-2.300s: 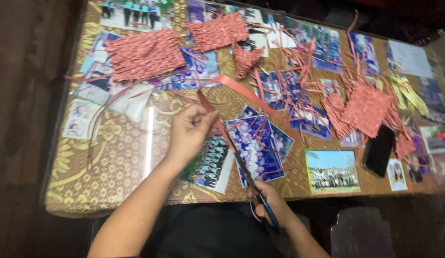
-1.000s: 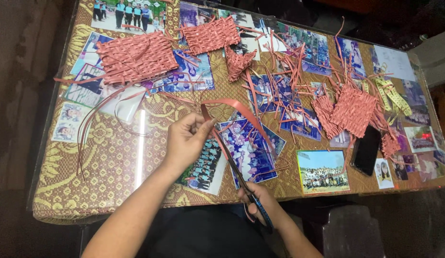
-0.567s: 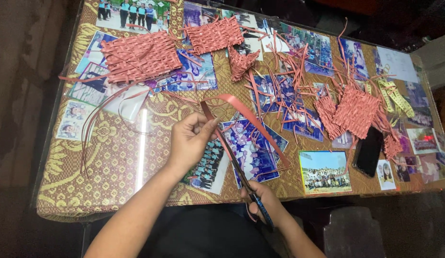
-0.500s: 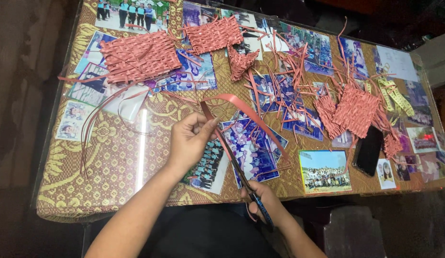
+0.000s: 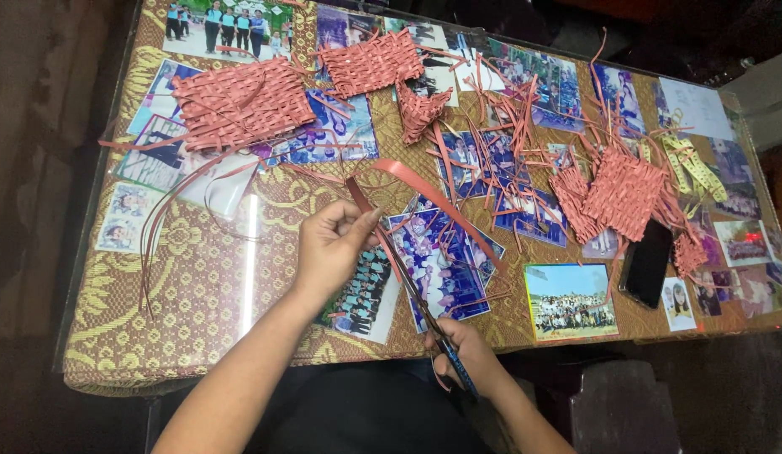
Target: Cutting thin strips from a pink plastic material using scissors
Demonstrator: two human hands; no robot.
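**Scissors run along a red strip over a crowded table**

The left hand [image 5: 330, 249] pinches a long red paper strip [image 5: 433, 197] between thumb and fingertips, closed firmly on it near its upper end, just above the front half of the table [image 5: 113, 336]. The strip curves away to the right and down over a group photograph [image 5: 441, 269]. The right hand [image 5: 468, 357] sits at the near edge of the table, fingers wrapped through the blue handles of a pair of scissors [image 5: 416, 303]. The blades point up and left toward the left hand and lie along the strip; whether they are parted or closed is hard to tell at this angle.

Open room lies mostly on the left: the gold-patterned cloth under the glass top is bare between the left hand and the left edge, apart from a few thin red strands [image 5: 168, 210] trailing down from a large woven red mat [image 5: 239, 102]. A smaller woven mat [image 5: 370, 63] lies near the far edge. To the right the surface is crowded with loose red offcuts [image 5: 500, 143], another woven piece [image 5: 622, 192] and a dark phone [image 5: 647, 262] near the front edge.
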